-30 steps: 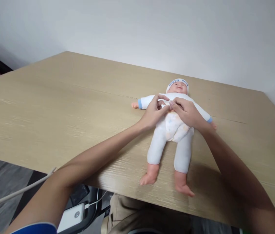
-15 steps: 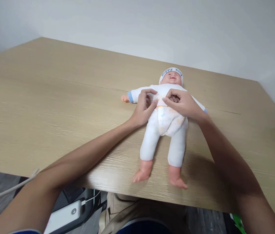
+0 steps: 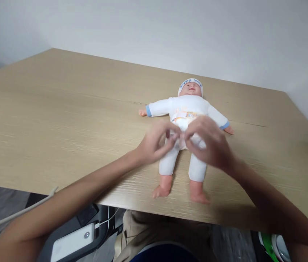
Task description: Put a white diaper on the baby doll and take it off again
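A baby doll (image 3: 189,103) lies on its back on the wooden table, in white clothes with blue cuffs and a white headband with blue lettering. Around its middle is a white diaper (image 3: 182,124), with an orange patterned band across the belly. Both hands are over the diaper's crotch, between the doll's thighs. My left hand (image 3: 160,142) has thumb and forefinger curled into a pinch. Close beside it, my right hand (image 3: 207,142) is curled the same way. Both are blurred, and I cannot make out what is between the fingertips; they hide part of the diaper.
The light wooden table (image 3: 74,109) meets a pale wall behind it. Below its front edge, a white power bank (image 3: 73,242) with a cable lies on a dark seat. A pale cord (image 3: 17,214) crosses at the lower left. A green and white object (image 3: 272,245) shows at the lower right.
Both hands have moved down from the doll's waist to the crotch, closer to me. The patterned waistband and the doll's right-side arm and hand are now uncovered. The view has shifted slightly.
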`<state>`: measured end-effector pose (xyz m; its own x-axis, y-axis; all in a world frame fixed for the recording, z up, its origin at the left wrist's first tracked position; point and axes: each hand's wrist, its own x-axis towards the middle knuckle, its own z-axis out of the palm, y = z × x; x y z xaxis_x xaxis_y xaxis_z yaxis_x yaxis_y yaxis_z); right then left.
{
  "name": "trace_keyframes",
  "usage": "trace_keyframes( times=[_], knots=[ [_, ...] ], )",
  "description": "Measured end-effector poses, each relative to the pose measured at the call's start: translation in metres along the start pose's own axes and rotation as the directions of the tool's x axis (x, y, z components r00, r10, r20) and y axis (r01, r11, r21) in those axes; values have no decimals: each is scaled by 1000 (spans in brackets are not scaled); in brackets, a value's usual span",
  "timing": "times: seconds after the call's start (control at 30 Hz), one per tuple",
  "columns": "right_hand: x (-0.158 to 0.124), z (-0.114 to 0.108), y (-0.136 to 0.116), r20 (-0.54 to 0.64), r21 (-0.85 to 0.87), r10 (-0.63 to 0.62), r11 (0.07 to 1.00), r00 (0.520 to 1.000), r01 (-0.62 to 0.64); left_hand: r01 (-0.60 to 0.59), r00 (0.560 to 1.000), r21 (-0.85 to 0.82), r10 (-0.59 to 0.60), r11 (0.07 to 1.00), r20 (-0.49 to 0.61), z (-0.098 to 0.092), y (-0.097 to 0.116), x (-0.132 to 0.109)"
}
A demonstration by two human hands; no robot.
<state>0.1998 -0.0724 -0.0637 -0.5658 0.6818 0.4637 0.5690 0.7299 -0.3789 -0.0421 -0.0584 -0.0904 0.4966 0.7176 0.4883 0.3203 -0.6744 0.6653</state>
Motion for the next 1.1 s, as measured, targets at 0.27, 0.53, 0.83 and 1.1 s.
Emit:
trace_keyframes(
  times=[0.27, 0.53, 0.83, 1.1],
  knots=[
    [-82, 12, -10, 218, 93, 160, 979, 963, -184, 26, 970, 276, -91, 961, 225, -9, -9, -36],
    [-60, 29, -8, -78, -93, 428, 896, 900, -434, 144, 961, 444, -232, 885, 151, 20, -3, -7],
    [-70, 43, -13, -144, -116, 361, 918, 921, -378, 88, 983, 316, -134, 945, 128, 16, -5, -12],
    [-62, 33, -20, 33, -6, 437, 899, 899, -437, 112, 976, 181, -143, 977, 166, 13, -5, -7]
  ],
)
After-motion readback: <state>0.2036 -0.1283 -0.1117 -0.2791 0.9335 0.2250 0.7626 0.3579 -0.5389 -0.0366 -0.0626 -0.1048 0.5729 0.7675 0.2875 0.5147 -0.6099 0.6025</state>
